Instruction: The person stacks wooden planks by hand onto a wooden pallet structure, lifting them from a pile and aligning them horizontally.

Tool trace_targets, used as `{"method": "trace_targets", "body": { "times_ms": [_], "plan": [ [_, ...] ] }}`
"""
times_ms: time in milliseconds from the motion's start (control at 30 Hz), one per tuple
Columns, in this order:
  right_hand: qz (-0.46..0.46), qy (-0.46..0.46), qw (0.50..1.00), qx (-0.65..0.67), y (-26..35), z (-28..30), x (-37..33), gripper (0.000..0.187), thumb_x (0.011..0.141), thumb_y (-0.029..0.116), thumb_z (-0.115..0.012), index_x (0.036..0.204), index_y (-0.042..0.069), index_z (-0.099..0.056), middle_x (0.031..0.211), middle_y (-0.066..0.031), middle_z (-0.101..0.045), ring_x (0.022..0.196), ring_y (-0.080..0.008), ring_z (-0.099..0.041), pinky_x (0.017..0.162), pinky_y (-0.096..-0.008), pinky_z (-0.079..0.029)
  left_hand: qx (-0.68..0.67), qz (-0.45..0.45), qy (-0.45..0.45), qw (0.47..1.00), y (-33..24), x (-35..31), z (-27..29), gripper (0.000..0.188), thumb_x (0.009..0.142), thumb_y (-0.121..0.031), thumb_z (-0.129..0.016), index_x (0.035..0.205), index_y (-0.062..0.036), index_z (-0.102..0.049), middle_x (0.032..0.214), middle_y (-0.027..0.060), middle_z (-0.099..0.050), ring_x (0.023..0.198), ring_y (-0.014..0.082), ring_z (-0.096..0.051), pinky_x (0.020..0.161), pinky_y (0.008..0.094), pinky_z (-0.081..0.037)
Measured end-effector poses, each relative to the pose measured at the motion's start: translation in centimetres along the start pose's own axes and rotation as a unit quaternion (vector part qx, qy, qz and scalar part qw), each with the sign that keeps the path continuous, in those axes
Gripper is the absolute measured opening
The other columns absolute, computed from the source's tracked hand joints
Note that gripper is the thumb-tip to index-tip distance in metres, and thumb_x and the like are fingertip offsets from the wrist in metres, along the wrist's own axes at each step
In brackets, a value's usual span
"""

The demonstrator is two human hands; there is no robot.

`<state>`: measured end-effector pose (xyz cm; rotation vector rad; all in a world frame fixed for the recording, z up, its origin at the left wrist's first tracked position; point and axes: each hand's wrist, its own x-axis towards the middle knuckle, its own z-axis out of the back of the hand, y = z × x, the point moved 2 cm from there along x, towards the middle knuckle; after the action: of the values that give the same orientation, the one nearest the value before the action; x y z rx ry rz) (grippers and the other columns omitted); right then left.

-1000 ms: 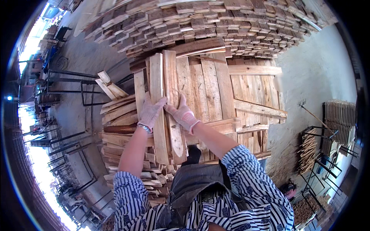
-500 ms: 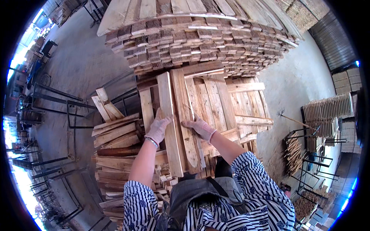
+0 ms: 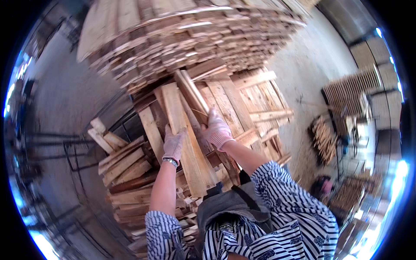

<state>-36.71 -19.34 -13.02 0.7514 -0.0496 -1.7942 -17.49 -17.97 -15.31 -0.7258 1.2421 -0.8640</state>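
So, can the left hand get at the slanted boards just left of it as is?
Probably yes. The left hand is on a plank and would likely have to leave it, but the slanted boards lie close by, with their tops exposed.

Gloved left hand [image 3: 174, 145] on pale board [image 3: 190, 167]
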Motion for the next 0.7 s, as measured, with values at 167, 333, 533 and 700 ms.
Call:
{"method": "trace_targets", "body": {
  "times_ms": [167,333,533,700],
  "plan": [
    [0.049,0.042,0.985,0.159,-5.0,0.4,2.6,0.084,0.088,0.040,-0.073,0.153,0.004,-0.036,0.122,-0.0293,-0.066,0.112,-0.0404,-0.066,0.096,-0.0463,-0.053,-0.138,0.048,-0.055,0.988,1.0,0.2,-1.8,0.080,0.090,-0.031,-0.073,0.148,0.0086,-0.034,0.136,0.0246,-0.057,0.114,0.0333,-0.062,0.097,0.0419,-0.053],
    [0.009,0.085,0.966,0.245,-11.5,10.3,0.1,0.085,0.088,0.038,-0.072,0.159,0.011,-0.033,0.119,-0.0201,-0.070,0.100,-0.0284,-0.070,0.084,-0.0372,-0.059,0.164,0.048,-0.203,0.964,-1.6,-2.2,-7.1,0.107,0.086,-0.039,-0.075,0.156,0.0080,-0.010,0.148,0.0332,-0.039,0.123,0.0406,-0.056,0.105,0.0436,-0.049],
    [-0.044,0.032,0.963,0.264,-24.2,17.5,5.5,0.089,0.089,0.046,-0.073,0.162,0.022,-0.029,0.130,-0.0194,-0.067,0.114,-0.0300,-0.067,0.100,-0.0393,-0.054,0.294,0.102,-0.143,0.940,0.8,0.4,-3.9,0.114,0.085,-0.033,-0.073,0.158,0.0092,0.003,0.155,0.0372,-0.029,0.137,0.0417,-0.046,0.115,0.0411,-0.041],
    [-0.078,-0.033,0.976,0.201,-37.7,9.3,14.6,0.086,0.089,0.051,-0.070,0.159,0.017,-0.034,0.138,-0.0239,-0.061,0.128,-0.0375,-0.060,0.109,-0.0413,-0.046,0.294,0.151,-0.168,0.929,-1.3,1.6,-6.0,0.104,0.082,-0.017,-0.072,0.158,0.0085,-0.007,0.151,0.0328,-0.039,0.132,0.0382,-0.050,0.116,0.0395,-0.037]
  ]
}}
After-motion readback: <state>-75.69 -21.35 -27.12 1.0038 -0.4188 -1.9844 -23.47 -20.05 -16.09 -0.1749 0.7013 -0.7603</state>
